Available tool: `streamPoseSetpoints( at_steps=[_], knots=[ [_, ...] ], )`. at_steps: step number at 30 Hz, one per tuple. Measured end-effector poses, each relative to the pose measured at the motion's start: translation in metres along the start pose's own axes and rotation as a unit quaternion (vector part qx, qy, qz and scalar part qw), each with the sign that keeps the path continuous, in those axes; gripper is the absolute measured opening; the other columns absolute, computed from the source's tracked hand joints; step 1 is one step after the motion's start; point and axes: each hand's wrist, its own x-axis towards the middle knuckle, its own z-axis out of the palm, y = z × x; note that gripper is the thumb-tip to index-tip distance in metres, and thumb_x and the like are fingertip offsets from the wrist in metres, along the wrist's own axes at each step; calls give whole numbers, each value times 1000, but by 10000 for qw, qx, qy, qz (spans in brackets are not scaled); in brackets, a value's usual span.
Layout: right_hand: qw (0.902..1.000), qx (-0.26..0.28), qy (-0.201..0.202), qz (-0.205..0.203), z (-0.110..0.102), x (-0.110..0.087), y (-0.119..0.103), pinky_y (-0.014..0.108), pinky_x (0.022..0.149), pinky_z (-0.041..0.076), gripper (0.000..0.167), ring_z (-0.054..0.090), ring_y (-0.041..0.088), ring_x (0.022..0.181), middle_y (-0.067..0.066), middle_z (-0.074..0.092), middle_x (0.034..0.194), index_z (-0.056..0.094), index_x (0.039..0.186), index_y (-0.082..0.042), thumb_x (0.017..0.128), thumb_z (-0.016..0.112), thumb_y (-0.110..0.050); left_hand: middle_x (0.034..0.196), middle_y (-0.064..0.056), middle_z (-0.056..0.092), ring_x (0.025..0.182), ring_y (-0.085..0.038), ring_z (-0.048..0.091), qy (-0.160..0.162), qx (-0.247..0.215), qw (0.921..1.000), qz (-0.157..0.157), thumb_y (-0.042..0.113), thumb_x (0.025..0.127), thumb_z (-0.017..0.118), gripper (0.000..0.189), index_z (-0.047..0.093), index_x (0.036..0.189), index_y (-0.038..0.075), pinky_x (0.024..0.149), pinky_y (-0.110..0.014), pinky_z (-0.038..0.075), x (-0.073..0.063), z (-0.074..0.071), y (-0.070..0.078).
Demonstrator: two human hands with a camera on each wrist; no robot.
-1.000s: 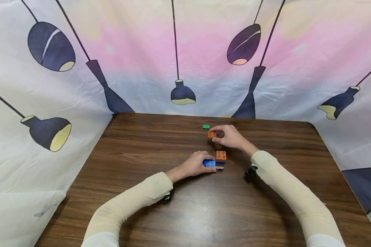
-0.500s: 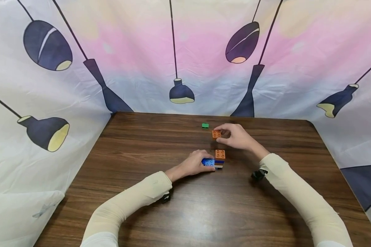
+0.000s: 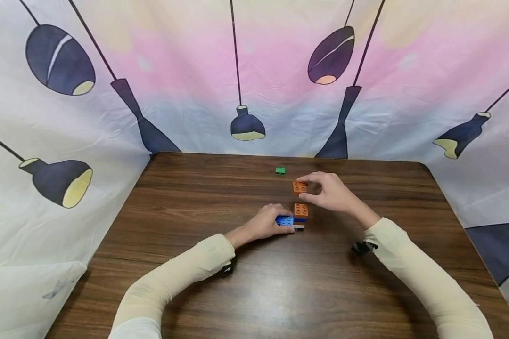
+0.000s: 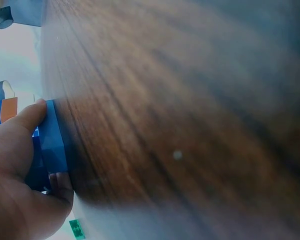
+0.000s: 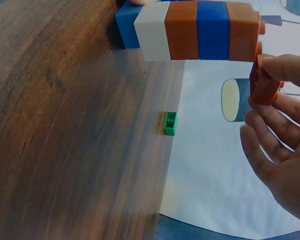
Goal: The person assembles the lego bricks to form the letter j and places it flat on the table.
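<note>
My left hand (image 3: pixel 266 223) grips the blue brick (image 3: pixel 285 221) at the left foot of a brick stack. From blue base upward, the stack (image 5: pixel 197 31) has white, orange, dark blue and orange layers; its studded orange top (image 3: pixel 300 209) shows in the head view. Between thumb and fingers, my right hand (image 3: pixel 330 192) pinches a loose orange brick (image 3: pixel 299 187) just behind the stack. In the right wrist view that brick (image 5: pixel 265 86) is tilted close to the top studs; whether they touch I cannot tell. Thumb and fingers of the left hand (image 4: pixel 20 170) straddle the blue bricks (image 4: pixel 52 140).
A small green brick (image 3: pixel 280 171) lies near the back edge of the brown wooden table (image 3: pixel 263 292). Fabric printed with lamps (image 3: pixel 186 84) hangs behind and beside the table. A dark wrist camera (image 3: pixel 363 248) sits under the right sleeve.
My right hand has carried the orange brick from near the green brick rightward and closer to the stack. The left hand keeps its hold on the blue brick. The head view has shifted slightly.
</note>
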Motion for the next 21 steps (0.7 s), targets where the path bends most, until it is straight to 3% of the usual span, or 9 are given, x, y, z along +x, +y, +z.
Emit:
streamPoseSetpoints(
  at_steps=[6,15,21],
  knots=[
    [9996,-190,159,-117,-3,-8,-8,45,84,56,43,69,22,99,7,72,122,71,130,-13,93,77,-32,115,-4,69,94,-13,59,4,-36,10000,12,43,94,74,46,72,128,12,77,-27,45,0,0,-1],
    [9991,-240,179,-315,-4,-19,-19,50,88,54,42,67,26,109,7,73,119,72,127,-11,90,80,-28,112,-2,69,92,-12,58,28,3,10000,-14,42,93,75,45,72,127,12,76,-28,43,1,0,-1],
    [9989,-318,149,-301,0,-26,-22,47,85,55,41,67,24,108,5,73,116,73,126,-11,89,82,-27,111,-1,70,92,-13,58,81,-61,9999,-20,42,93,75,44,73,126,13,76,-29,43,0,0,1]
  ],
)
